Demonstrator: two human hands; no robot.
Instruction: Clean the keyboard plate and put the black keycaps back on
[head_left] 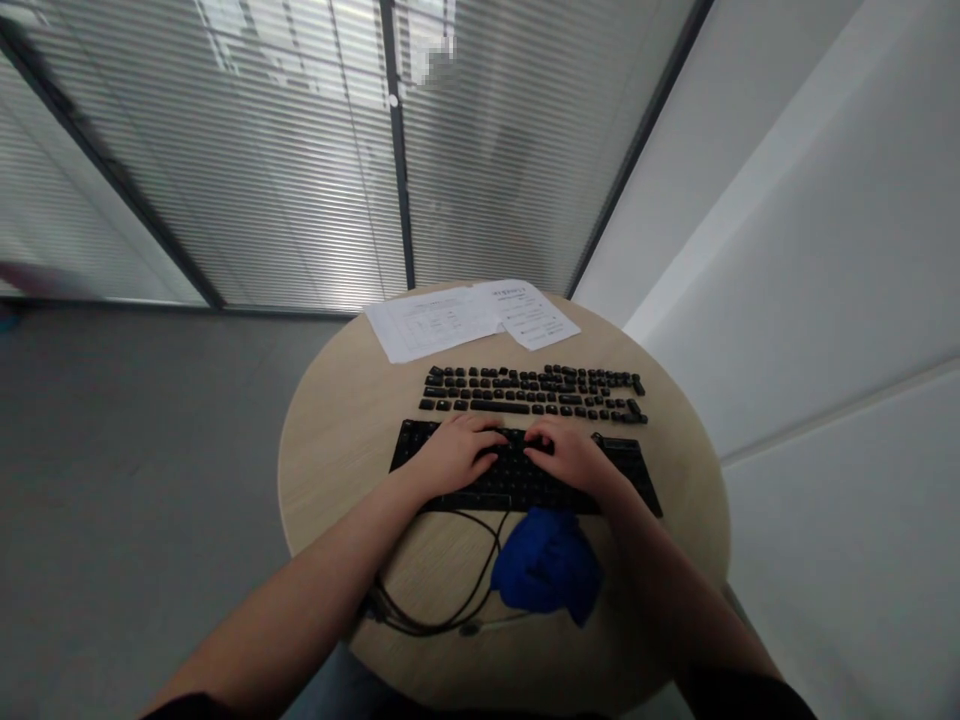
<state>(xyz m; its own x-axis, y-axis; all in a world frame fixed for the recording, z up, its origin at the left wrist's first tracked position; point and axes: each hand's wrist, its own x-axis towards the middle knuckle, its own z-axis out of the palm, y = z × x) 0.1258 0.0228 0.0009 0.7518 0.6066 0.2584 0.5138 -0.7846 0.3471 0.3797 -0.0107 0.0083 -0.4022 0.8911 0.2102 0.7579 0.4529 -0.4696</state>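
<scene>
A black keyboard (pixel 634 470) lies on the round wooden table (pixel 337 440) in front of me. Both hands rest on its middle. My left hand (pixel 454 452) has its fingers curled down onto the keys. My right hand (pixel 571 455) sits beside it, fingers bent and pressed on the keys. Just beyond the keyboard, loose black keycaps (pixel 532 392) are laid out in rows in the shape of a keyboard. A crumpled blue cloth (pixel 547 565) lies near the table's front edge, between my forearms.
Two white printed sheets (pixel 472 318) lie at the table's far edge. A black cable (pixel 450 590) loops from the keyboard toward the front edge. Glass walls with blinds stand behind, a white wall to the right, grey floor to the left.
</scene>
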